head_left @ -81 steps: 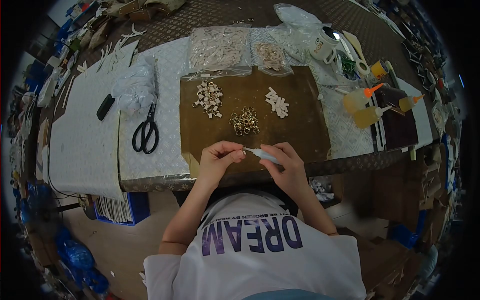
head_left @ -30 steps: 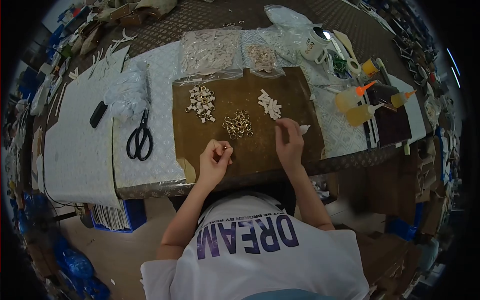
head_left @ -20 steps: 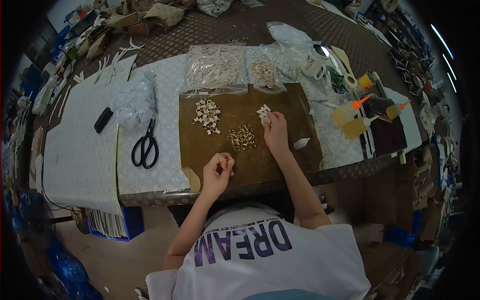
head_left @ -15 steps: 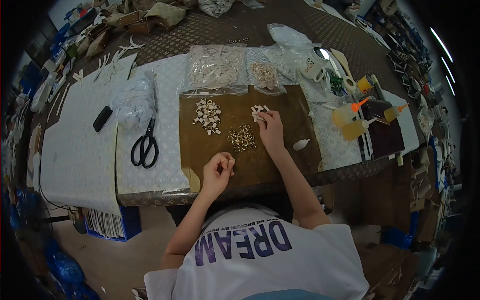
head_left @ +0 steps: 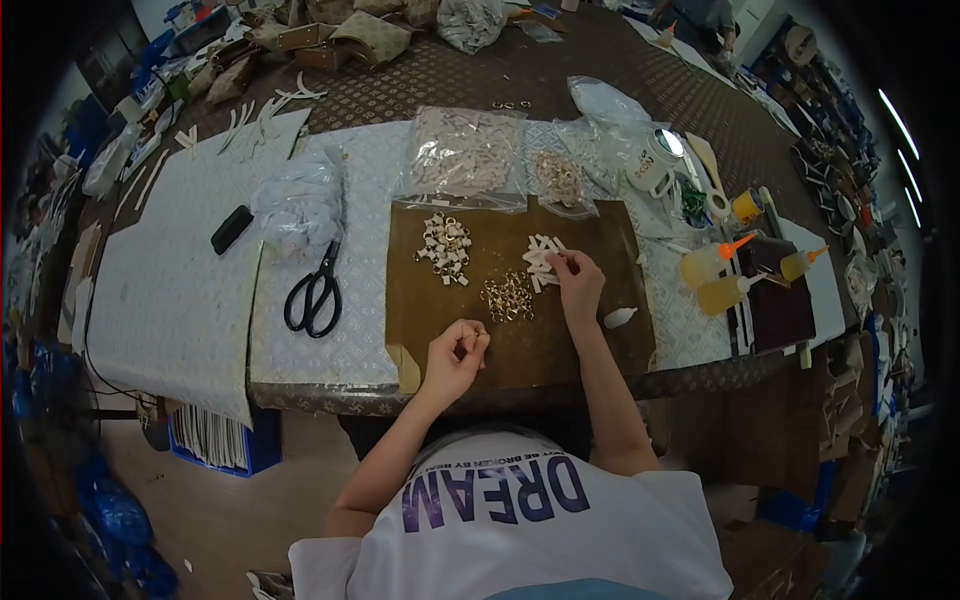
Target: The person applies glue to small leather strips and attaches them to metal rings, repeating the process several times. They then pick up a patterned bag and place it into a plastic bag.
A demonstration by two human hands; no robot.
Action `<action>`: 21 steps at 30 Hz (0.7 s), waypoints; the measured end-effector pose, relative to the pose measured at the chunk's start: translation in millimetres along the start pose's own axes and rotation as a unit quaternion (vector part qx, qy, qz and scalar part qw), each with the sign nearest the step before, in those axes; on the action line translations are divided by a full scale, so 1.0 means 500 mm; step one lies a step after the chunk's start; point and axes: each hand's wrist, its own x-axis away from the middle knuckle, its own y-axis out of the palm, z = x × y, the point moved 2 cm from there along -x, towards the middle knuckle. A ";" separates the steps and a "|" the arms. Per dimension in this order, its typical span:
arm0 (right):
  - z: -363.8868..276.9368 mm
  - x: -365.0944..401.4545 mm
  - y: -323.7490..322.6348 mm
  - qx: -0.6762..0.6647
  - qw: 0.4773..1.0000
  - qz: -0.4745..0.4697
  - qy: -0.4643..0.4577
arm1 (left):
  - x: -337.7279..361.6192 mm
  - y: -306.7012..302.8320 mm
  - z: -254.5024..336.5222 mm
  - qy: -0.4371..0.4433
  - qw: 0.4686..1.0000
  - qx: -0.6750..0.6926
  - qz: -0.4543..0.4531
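My right hand [head_left: 579, 286] reaches to a small pile of short white strips [head_left: 540, 262], its fingertips pinched together at the pile's right edge. Whether a strip is between them is hidden. Lower down, my left hand [head_left: 456, 360] is closed in a pinch above the brown mat [head_left: 420, 320]; a tiny item seems to be at its fingertips, too small to name. Between the hands lies a heap of small gold metal rings or clasps [head_left: 508, 297]. To the upper left sits another heap, of metal rings with white tabs [head_left: 444, 248].
Clear bags of small pieces [head_left: 466, 152] stand behind the mat. Black scissors [head_left: 314, 300] and a bag of pale material [head_left: 298, 205] lie left. On the right are a small white bottle [head_left: 620, 317], yellow glue bottles [head_left: 706, 264] and a white mug [head_left: 650, 170].
The whole view has shifted, so the table sits further right and lower. My right hand has drawn back slightly, showing more of the white strips. My left hand keeps its pinch.
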 end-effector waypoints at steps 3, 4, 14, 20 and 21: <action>0.015 0.003 0.005 -0.085 0.996 0.006 -0.028 | 0.000 -0.001 -0.003 0.012 1.000 -0.001 0.008; 0.010 0.010 0.003 -0.096 0.995 0.013 -0.040 | 0.000 0.000 -0.001 0.013 1.000 -0.006 0.011; 0.019 0.035 -0.001 -0.248 0.954 -0.147 0.086 | -0.003 0.001 -0.001 0.009 1.000 -0.003 0.011; 0.005 -0.017 0.040 -0.231 0.969 -0.083 0.012 | 0.003 0.001 0.003 0.009 1.000 0.002 0.013; -0.008 -0.017 0.027 -0.106 0.993 -0.021 -0.036 | 0.005 0.001 0.006 0.001 1.000 0.008 0.016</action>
